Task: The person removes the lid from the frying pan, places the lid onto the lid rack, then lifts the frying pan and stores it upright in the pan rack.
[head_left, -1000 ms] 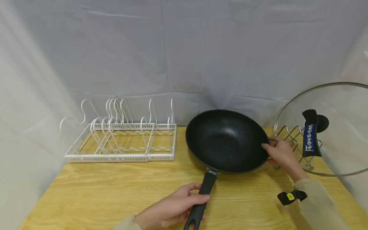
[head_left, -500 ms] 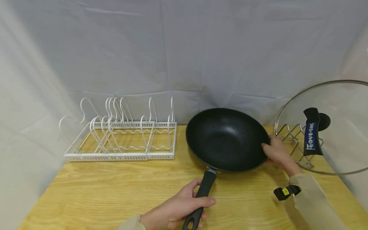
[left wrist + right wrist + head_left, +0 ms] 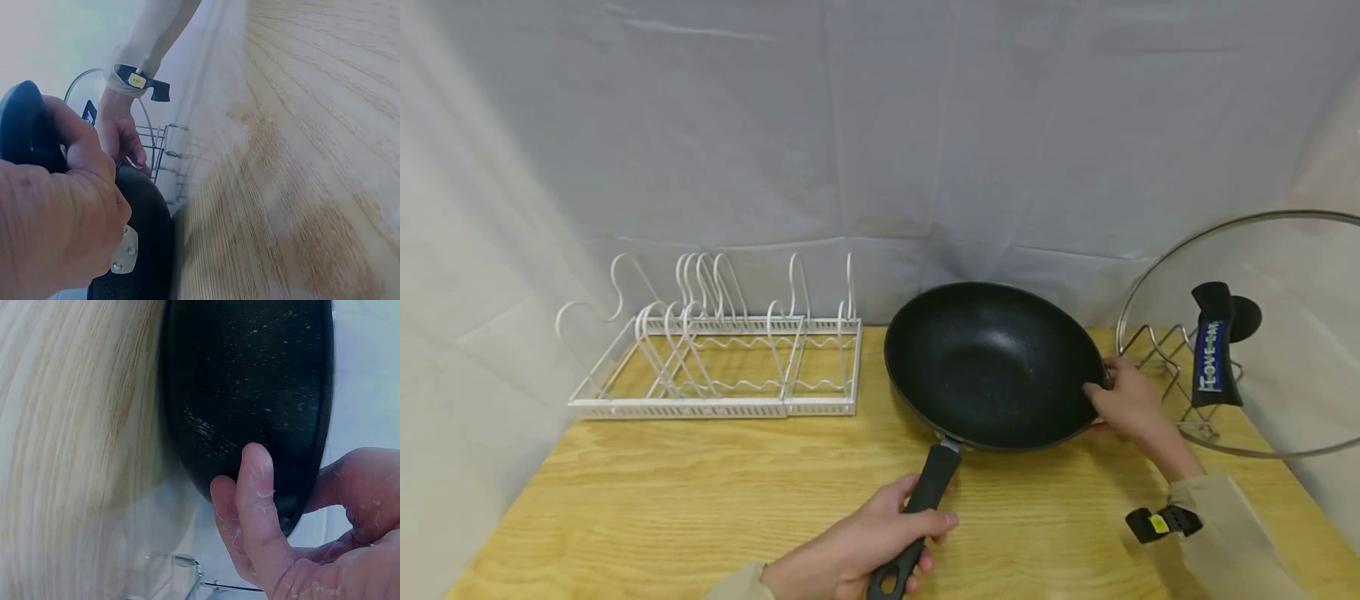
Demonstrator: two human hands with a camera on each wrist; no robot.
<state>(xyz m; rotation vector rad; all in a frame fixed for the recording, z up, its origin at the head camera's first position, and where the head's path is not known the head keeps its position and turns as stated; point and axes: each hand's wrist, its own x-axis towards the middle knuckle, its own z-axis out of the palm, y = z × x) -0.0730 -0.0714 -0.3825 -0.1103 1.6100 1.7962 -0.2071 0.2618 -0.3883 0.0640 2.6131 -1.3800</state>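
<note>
A black wok (image 3: 992, 367) with a long dark handle (image 3: 936, 479) sits at the middle right of the table in the head view. My left hand (image 3: 887, 533) grips that handle, thumb across its top. On the far right of the wok, my right hand (image 3: 1131, 404) pinches the rim, thumb inside the bowl. The right wrist view shows fingers (image 3: 257, 494) against the speckled outer side of the wok (image 3: 250, 394). In the left wrist view the left hand (image 3: 62, 206) curls round the handle (image 3: 28, 128), near a riveted metal bracket (image 3: 126, 251).
A white wire rack (image 3: 715, 408) with upright loops stands at the back left. At the right, a large glass lid (image 3: 1300, 333) with a black handle (image 3: 1213, 346) stands upright in a metal wire stand (image 3: 1165, 354). Grey sheeting (image 3: 880, 125) hangs behind the wooden table (image 3: 700, 492).
The wok stays in nearly the same place. My left hand and the handle end have shifted slightly left. The right wrist has dropped slightly, with the hand still on the rim.
</note>
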